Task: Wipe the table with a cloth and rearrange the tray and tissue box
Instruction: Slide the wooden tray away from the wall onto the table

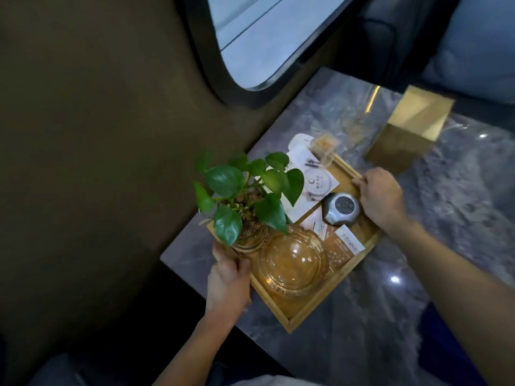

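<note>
Gripping a wooden tray [317, 307] by opposite rims at the wall-side edge of the marble table [390, 316].
Left hand [227, 282] clasped on the near-left rim beside the plant [245, 190] and glass bowl [292, 260]; right hand [380, 197] closed on the far-right rim. Gold tissue box [409, 129] standing just beyond, toward the far edge.

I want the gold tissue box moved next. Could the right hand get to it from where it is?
Probably yes. The right hand grips the tray rim nearest the tissue box, with only bare table between them; it must release the tray first.
</note>
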A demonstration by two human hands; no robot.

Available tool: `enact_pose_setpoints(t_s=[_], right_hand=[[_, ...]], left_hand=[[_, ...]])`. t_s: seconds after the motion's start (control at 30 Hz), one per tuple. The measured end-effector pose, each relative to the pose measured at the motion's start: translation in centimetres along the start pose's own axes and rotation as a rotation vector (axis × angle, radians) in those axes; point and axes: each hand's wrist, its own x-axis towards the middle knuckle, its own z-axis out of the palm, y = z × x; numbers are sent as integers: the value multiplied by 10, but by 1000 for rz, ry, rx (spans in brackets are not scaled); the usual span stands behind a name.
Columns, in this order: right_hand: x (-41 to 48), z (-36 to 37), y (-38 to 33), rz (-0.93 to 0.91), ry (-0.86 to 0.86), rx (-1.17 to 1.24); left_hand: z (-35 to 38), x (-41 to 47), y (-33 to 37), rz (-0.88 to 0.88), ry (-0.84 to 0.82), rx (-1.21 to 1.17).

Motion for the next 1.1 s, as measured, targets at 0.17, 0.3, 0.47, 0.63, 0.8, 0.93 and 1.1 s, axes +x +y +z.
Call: enact_pose_setpoints(t_s=[0.17,0.3,0.47,0.63,0.8,0.93,1.1], right_hand=[[-21,-17,43,167,-27,26],[-35,-20,68,193,-79,43],[-45,-15,84,150,-149,-6],[-49,-6,95,149,-167,-28],[-49,-1,99,118,-151,-34],[-50,3,102,96,-131,-23],[-51,1,106,104,-118,17]], left_hand=[[32,-19,12,4,-62,4],[52,-38,18,-10,-108,-43],[71,-57,12,-21,-136,-91],[87,-68,6,-52,-132,-81],[95,-71,6,-102,-108,-66],[99,-70,5,-132,-82,-51],[101,-69,3,-128,-62,-49]])
